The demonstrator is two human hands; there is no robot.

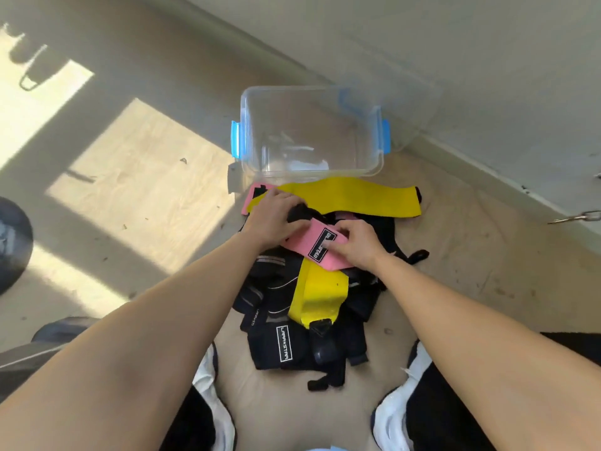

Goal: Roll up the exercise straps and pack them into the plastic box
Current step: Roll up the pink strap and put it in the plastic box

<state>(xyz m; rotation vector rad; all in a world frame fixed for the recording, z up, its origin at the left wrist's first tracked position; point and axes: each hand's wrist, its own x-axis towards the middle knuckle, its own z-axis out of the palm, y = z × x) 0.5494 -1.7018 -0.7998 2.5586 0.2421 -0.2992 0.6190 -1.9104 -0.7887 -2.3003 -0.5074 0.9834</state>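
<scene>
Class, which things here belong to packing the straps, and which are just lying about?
Job: clear plastic box; pink strap, held by left hand and right hand; yellow strap beside the box; black straps.
Lying about: metal clip by the wall; dark round object at left edge.

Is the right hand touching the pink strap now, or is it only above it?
Touching. The head view shows the right hand with its fingers pressed on the pink strap, at its black label, with no gap.
</scene>
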